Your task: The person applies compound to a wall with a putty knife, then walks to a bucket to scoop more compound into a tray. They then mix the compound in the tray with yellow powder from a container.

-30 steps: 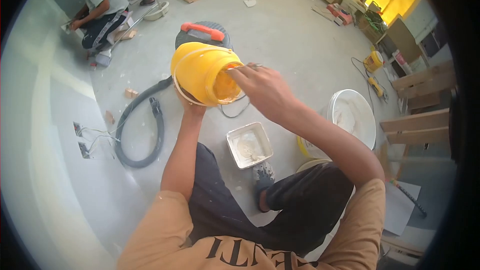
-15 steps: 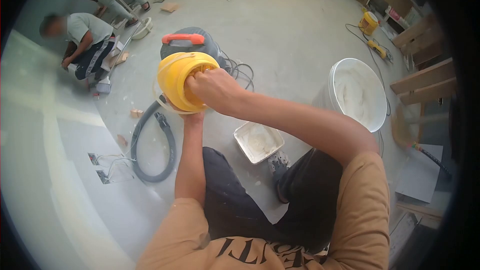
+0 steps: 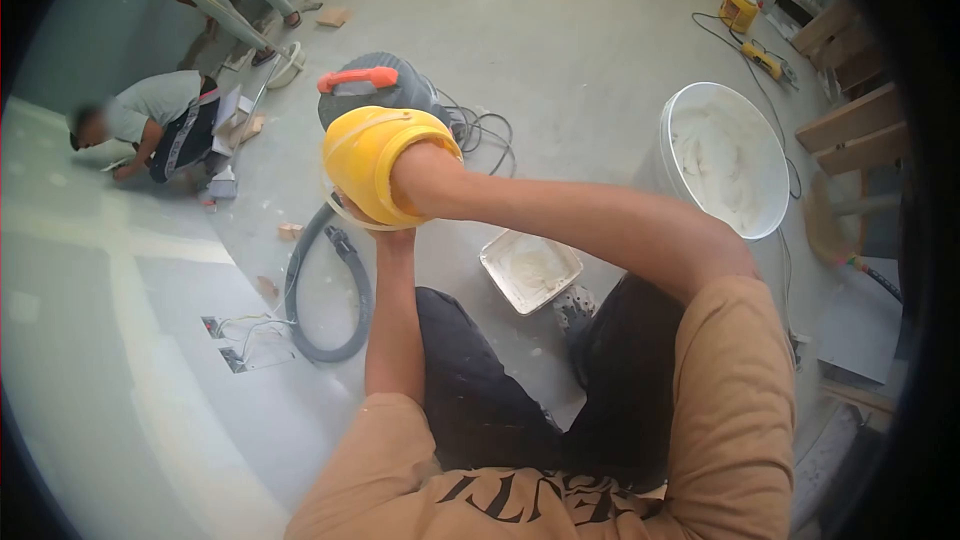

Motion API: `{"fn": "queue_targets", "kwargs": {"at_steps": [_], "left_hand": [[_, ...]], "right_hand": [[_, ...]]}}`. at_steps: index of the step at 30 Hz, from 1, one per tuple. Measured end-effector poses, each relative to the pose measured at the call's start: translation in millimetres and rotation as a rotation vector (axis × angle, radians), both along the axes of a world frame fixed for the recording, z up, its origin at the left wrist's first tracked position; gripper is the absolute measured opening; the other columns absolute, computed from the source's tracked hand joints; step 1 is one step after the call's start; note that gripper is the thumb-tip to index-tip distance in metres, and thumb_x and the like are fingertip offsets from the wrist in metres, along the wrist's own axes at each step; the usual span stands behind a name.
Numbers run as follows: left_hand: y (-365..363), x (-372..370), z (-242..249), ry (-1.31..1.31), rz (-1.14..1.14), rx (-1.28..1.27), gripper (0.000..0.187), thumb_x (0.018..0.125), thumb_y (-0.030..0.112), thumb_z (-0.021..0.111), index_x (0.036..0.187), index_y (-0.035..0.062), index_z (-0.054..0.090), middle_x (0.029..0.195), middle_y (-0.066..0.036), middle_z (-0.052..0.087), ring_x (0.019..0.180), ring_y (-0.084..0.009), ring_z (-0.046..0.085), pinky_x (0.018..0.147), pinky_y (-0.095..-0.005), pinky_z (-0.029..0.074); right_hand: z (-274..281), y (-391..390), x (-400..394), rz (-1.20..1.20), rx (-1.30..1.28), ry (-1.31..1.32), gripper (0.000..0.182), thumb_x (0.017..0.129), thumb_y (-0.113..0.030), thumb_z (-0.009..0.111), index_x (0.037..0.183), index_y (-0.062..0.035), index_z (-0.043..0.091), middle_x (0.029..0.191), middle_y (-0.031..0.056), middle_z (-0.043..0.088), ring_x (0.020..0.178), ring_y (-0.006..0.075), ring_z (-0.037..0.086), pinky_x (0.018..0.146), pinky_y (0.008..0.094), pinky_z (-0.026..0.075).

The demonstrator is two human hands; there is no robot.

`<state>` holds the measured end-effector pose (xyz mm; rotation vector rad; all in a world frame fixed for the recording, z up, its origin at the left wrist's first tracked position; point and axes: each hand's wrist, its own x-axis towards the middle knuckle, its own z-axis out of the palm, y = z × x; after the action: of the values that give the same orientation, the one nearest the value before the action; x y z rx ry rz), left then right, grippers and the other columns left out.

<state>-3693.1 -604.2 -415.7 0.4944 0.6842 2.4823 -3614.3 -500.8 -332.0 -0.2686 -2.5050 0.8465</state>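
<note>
A yellow plastic bucket (image 3: 362, 155) with a white handle is held up in front of me, tipped so its mouth faces right. My left hand (image 3: 354, 210) supports it from below and behind, closed around its side, with most of the fingers hidden by the bucket. Through the mouth reaches my right hand (image 3: 425, 178), sunk in past the knuckles. Its fingers are out of sight inside, so whether they grip anything does not show. Below on the floor sits a shallow white tray (image 3: 497, 282) with pale compound in it.
A large white bucket (image 3: 668, 165) of white compound stands right. Beyond my hands is a grey vacuum (image 3: 405, 85) with a red handle; its hose (image 3: 300, 315) curls left. Wires emerge from wall boxes (image 3: 232, 358). One person crouches and another bends, far left. Yellow power tool (image 3: 762, 60) lies far right.
My right hand has gone deeper into the yellow bucket, and its curled fingers no longer show. The bucket's mouth has turned further right. The crouching person has leaned lower towards the wall.
</note>
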Motion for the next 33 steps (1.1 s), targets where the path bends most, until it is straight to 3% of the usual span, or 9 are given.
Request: {"fn": "queue_targets", "kwargs": {"at_steps": [2,5,8,12,16,18,21,25,33], "left_hand": [[3,5,5,-0.035,0.042,0.035,0.053,0.103,0.050,0.043,0.142,0.0147,0.043,0.141,-0.004,0.052,0.127,-0.0213,0.052,0.108,-0.0417,0.044],[6,-3,4,-0.193,0.041,0.085,0.049,0.102,0.047,0.045,0.137,0.0128,0.049,0.137,-0.005,0.055,0.123,-0.0218,0.056,0.104,-0.0410,0.049],[2,-10,-1,-0.140,0.071,0.027,0.049,0.102,0.048,0.045,0.134,0.0114,0.052,0.135,-0.005,0.057,0.121,-0.0224,0.058,0.102,-0.0411,0.050],[4,-16,-1,-0.072,0.153,-0.027,0.057,0.100,0.054,0.045,0.134,0.0100,0.054,0.134,-0.008,0.060,0.119,-0.0262,0.060,0.104,-0.0429,0.050],[2,-5,15,-0.034,0.257,0.006,0.057,0.100,0.053,0.046,0.135,0.0082,0.051,0.134,-0.009,0.059,0.118,-0.0251,0.061,0.101,-0.0419,0.051],[1,-10,13,-0.105,0.326,-0.046,0.058,0.100,0.053,0.046,0.138,0.0082,0.048,0.135,-0.009,0.058,0.122,-0.0247,0.059,0.103,-0.0420,0.050],[-3,-17,10,-0.079,0.370,-0.060,0.059,0.101,0.052,0.045,0.140,0.0084,0.046,0.138,-0.009,0.056,0.125,-0.0248,0.056,0.106,-0.0432,0.048],[-9,-22,8,-0.065,0.394,0.017,0.059,0.099,0.053,0.048,0.141,0.0099,0.046,0.139,-0.008,0.055,0.127,-0.0244,0.055,0.108,-0.0434,0.046],[-29,-35,6,-0.193,0.290,0.132,0.067,0.094,0.065,0.048,0.141,0.0161,0.046,0.142,-0.003,0.051,0.131,-0.0218,0.050,0.113,-0.0463,0.038]], "right_hand": [[-7,12,1,0.018,-0.161,0.060,0.034,0.075,-0.008,0.072,0.109,-0.0034,0.067,0.105,0.0146,0.069,0.104,0.0300,0.065,0.087,0.0393,0.053],[3,27,0,0.124,-0.297,-0.267,0.037,0.078,0.002,0.065,0.115,0.0019,0.064,0.122,0.0163,0.066,0.109,0.0290,0.065,0.090,0.0380,0.053],[-33,26,-14,0.038,-0.533,-0.065,0.034,0.075,0.000,0.065,0.108,0.0033,0.067,0.109,0.0232,0.068,0.107,0.0351,0.065,0.089,0.0410,0.053],[-21,30,-1,0.009,-1.122,-0.203,0.037,0.086,0.004,0.055,0.122,0.0051,0.060,0.109,0.0154,0.070,0.109,0.0313,0.066,0.091,0.0381,0.052],[-1,41,12,0.024,-1.511,-0.314,0.033,0.093,0.007,0.051,0.125,0.0032,0.055,0.117,0.0102,0.064,0.100,0.0177,0.065,0.069,0.0305,0.050],[-11,53,7,0.064,-1.488,-0.323,0.029,0.096,0.002,0.052,0.125,0.0024,0.054,0.116,0.0096,0.063,0.104,0.0184,0.064,0.074,0.0329,0.051],[-6,63,12,0.071,-1.734,-0.223,0.024,0.095,0.001,0.056,0.118,-0.0028,0.059,0.110,0.0090,0.066,0.093,0.0158,0.066,0.064,0.0288,0.050],[-4,70,21,0.028,-1.696,-0.315,0.018,0.096,-0.001,0.056,0.114,-0.0046,0.060,0.108,0.0041,0.066,0.091,0.0112,0.064,0.063,0.0259,0.050],[8,96,33,0.098,-1.720,-0.256,0.021,0.097,0.001,0.054,0.117,-0.0027,0.058,0.109,0.0084,0.067,0.085,0.0114,0.063,0.054,0.0244,0.045]]}}
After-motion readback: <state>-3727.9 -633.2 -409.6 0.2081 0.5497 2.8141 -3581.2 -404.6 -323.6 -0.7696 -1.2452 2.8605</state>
